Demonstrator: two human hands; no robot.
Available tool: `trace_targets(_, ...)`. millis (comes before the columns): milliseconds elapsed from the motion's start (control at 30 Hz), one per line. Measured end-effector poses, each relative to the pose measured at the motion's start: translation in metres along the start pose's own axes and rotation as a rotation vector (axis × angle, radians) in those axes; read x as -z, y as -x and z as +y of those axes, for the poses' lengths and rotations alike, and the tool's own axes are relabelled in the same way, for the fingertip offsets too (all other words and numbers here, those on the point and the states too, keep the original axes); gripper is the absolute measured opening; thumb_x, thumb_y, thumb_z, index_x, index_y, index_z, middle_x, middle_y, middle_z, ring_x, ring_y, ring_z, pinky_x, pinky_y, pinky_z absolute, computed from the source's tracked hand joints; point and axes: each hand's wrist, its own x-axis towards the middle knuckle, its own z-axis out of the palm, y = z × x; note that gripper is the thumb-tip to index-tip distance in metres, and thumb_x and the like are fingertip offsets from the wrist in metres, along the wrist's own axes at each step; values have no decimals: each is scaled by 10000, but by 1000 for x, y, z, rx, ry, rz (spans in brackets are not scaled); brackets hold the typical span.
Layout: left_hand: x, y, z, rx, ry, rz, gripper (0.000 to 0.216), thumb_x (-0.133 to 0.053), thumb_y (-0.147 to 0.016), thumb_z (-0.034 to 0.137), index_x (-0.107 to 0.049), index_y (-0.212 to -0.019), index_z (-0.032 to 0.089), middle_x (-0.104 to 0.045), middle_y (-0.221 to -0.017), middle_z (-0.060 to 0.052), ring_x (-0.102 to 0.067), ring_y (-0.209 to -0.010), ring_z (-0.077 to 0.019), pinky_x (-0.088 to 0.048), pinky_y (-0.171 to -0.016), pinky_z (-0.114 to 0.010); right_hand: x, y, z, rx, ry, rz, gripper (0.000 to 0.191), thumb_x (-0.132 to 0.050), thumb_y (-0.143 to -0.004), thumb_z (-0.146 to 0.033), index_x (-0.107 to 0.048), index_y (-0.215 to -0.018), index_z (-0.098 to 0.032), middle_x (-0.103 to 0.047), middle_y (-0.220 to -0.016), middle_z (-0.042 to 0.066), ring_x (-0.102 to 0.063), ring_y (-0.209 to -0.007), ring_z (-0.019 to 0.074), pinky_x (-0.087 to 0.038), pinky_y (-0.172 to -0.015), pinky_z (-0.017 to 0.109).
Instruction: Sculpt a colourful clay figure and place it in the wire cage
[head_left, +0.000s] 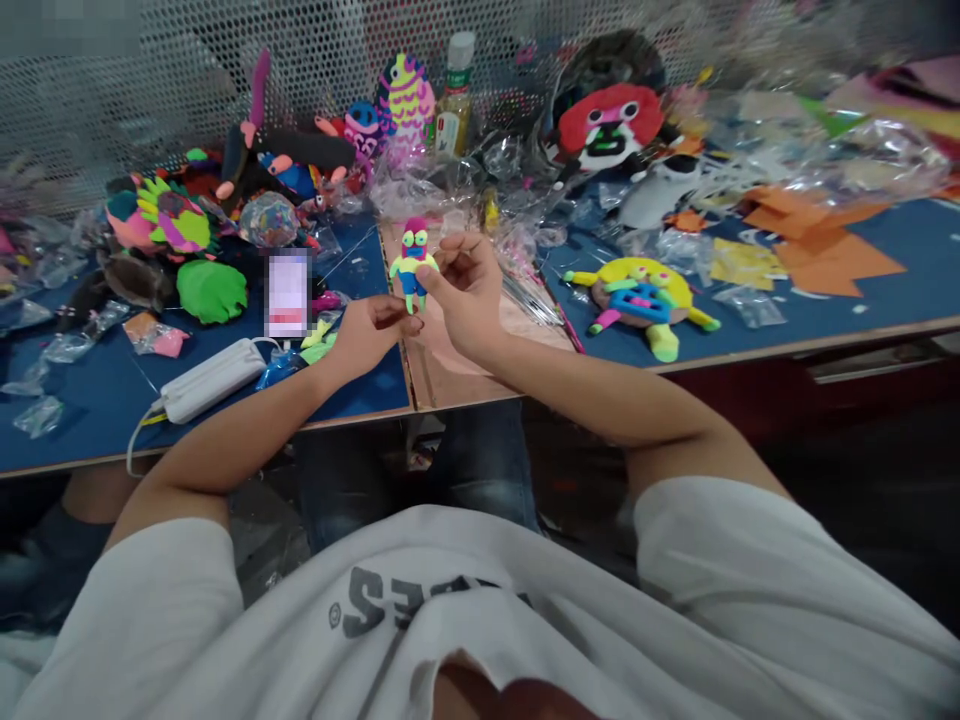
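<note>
A small clay figure (409,262) stands upright between my hands, with a magenta head, bulging yellow eyes, pale yellow arms, blue shorts and light green legs. My right hand (474,290) pinches it at its side, thumb across the body and the other fingers curled behind. Below, my left hand (373,330) has its fingers closed at the figure's feet; the exact contact there is small and partly hidden. Under both hands lies a light wooden board (480,372). Several thin metal tools (529,300) rest on the board, right of my right hand.
Left of my hands are a phone (288,292), a white power strip (217,380) and a green clay piece (212,291). A yellow-haired clay figure (643,300) lies to the right. Behind are plastic wrap, a bottle (453,100), more clay figures, orange sheets (814,245) and a mesh panel (315,60).
</note>
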Motion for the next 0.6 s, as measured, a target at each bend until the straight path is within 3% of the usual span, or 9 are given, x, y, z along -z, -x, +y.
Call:
trace_targets(233, 1, 0, -1, -35, 54, 66, 405, -956, -806, 515, -748, -919, 186, -827, -918, -91, -797, -831, -227, -684, -860, -413, -8, -2, -8, -42, -56, 32, 574, -776, -911, -764, -506, -1171, -330, -615, -965, 1, -645, -851, 205, -623, -847, 418)
trace_targets(500, 2, -2, 1, 21, 125, 65, 403, -950, -820, 478, -763, -1009, 176, -845, -1041, -119, -826, -982, -267, -678, -1012, -473, -15, -8, 5, 6, -26, 12, 556, -740, -946, -755, -503, -1218, -332, -630, -973, 12, -659, -876, 218, -612, -839, 416)
trace_targets(600, -1, -5, -4, 61, 141, 63, 370, -950, -810, 447, -754, -971, 177, -845, -1018, -120, -826, -950, -274, -691, -984, -484, -14, -5, 11, -36, -69, 18, 556, -765, -941, -731, -519, -1242, -334, -642, -1008, 25, -677, -913, 227, -615, -857, 425)
